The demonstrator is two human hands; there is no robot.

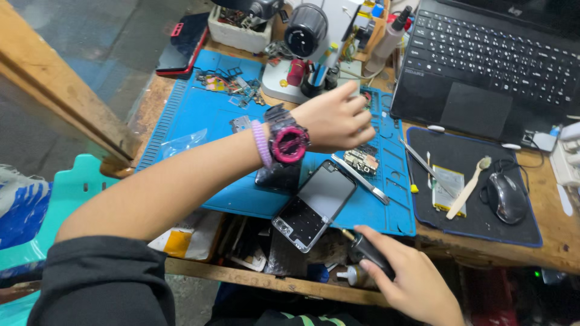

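**Reaching over the blue mat, screwdriver low at the bench edge**

Reaching across the blue work mat with the left hand, fingers curled loosely toward the white microscope base; holding anything in there cannot be told, since the knuckles hide the fingertips. Wearing a pink-and-black watch and a lilac band on that wrist. Gripping a black-handled screwdriver in the right hand, fingers wrapped round the handle, tip pointing up-left, down at the near edge of the wooden bench.

Lying between the two hands: an opened phone frame, tilted, half on the mat and half over its near edge (insides exposed at the lower end). Just beside it, a small circuit board and a pair of tweezers on the mat.

Sitting to the right: a dark mouse pad carrying a flat battery, a toothbrush laid across it and a mouse. Standing behind that, an open laptop.
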